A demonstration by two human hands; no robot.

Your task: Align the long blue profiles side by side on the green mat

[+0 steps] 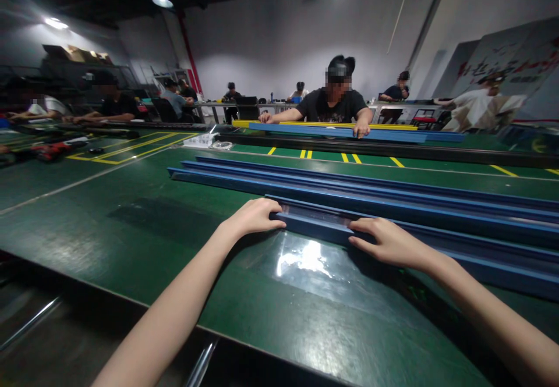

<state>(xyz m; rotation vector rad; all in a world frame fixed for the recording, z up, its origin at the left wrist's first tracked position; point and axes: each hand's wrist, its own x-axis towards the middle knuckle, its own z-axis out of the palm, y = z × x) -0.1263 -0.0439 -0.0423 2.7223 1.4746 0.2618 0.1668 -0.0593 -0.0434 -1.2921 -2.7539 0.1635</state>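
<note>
Near blue channel [317,226] on green desk [144,230], left end at 12 o'clock, body running toward 3. Left fingers [273,206] pinch that end; right fingers [363,224] pinch its near wall farther along. Looks stiff, fairly light, smooth, maybe slippery; long, so grip walls, hands wide apart. More blue channels [262,183] just beyond. Co-worker [332,106] at 12 handles light-blue strip [297,130].

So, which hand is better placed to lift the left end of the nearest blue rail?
Probably the left hand: it grips the nearest blue rail at that end, while the right hand grips farther along.
</note>
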